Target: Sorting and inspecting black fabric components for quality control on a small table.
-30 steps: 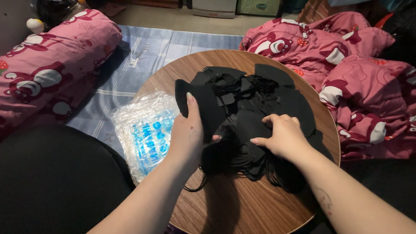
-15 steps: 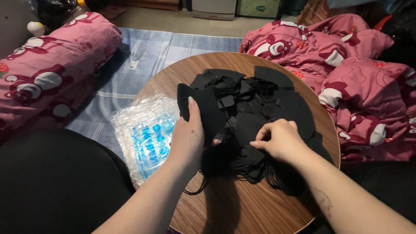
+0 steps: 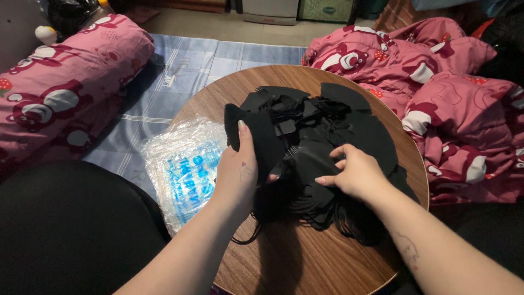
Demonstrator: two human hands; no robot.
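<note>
Hands at a heap of black masks on a round table

Masks of black fabric (image 3: pixel 322 136), with thin ear loops tangled among them, lie heaped on the round wooden table (image 3: pixel 284 262), directly ahead of both hands and touching them. The left hand (image 3: pixel 237 169) stands on edge at the heap's left flank, fingers together and pointing away from the person, thumb tucked behind; it grips one black mask (image 3: pixel 256 136) that rises past the fingertips, its long axis running away from the person along the line of the fingers. The right hand (image 3: pixel 355 172) rests palm-down on the near side of the heap, just right of the left hand, with the fingers curled and drawn together, pinching a fold of black fabric at the fingertips. Both hands sit equally close to the heap; the held mask lies between them, nearer the left. Both forearms enter from the near edge and converge toward the heap. Left of the left hand, a stack of clear plastic bags with blue print (image 3: pixel 183 169) overhangs the table rim. Pink patterned bedding (image 3: pixel 447 93) lies beyond the right hand.
</note>
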